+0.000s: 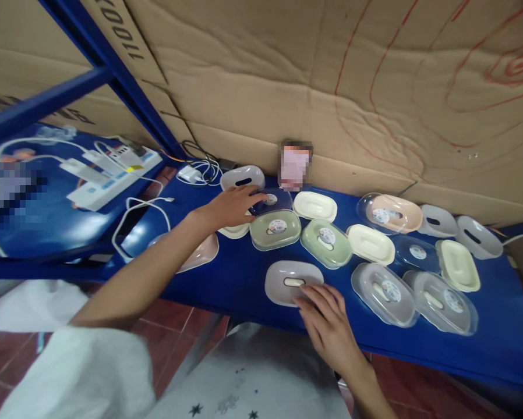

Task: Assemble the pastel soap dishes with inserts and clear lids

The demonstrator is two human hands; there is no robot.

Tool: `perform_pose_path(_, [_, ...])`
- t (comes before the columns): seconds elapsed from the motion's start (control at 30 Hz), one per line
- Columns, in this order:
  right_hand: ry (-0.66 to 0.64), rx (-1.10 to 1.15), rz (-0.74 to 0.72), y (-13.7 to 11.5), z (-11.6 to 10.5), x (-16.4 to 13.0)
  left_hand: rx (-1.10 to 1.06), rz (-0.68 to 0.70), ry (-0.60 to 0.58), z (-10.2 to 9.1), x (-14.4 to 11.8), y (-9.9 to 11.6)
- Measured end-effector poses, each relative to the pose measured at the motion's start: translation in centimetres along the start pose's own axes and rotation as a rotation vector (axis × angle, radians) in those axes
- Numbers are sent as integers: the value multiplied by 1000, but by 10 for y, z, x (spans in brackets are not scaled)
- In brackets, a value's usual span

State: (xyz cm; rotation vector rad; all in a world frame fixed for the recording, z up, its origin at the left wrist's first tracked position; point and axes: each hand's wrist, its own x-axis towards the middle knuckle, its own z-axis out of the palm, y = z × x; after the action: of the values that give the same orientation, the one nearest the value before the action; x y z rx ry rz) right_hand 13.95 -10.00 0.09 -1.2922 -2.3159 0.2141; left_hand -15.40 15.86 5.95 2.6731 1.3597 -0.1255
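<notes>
My left hand [233, 206] reaches forward and grips a clear plastic lid [271, 201] with a round sticker, holding it over a cream soap-dish base [235, 231]. My right hand [325, 317] rests flat on the near edge of a grey soap-dish base [287, 278] with a slot in its middle. Just beyond the clear lid sits a green soap dish [275, 228] with its lid on, and a second green dish [326, 242] lies to its right.
Several more soap dishes, cream, pink, grey and clear-lidded, are spread along the blue shelf [235, 273] to the right. A white power strip [113, 177] with cables lies at the left. A blue metal frame [113, 70] and a cardboard wall [331, 87] stand behind.
</notes>
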Motion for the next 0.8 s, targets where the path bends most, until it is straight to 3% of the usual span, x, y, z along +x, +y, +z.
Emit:
perform_pose_path(0.13, [7, -11, 55, -3, 5, -13, 15, 9, -2, 6, 19, -1])
perform_pose_path(0.33, [2, 4, 55, 1, 8, -15, -27, 76, -38, 14, 25, -11])
perform_pose_path(0.53, [2, 7, 70, 0, 10, -10, -123, 101, 3, 18, 31, -19])
perform_pose_path(0.67, [7, 7, 84, -3, 12, -8, -192, 83, 38, -5, 19, -28])
perform_pose_path(0.8, [32, -11, 105, -1, 14, -14, -321, 64, 176, -36, -31, -13])
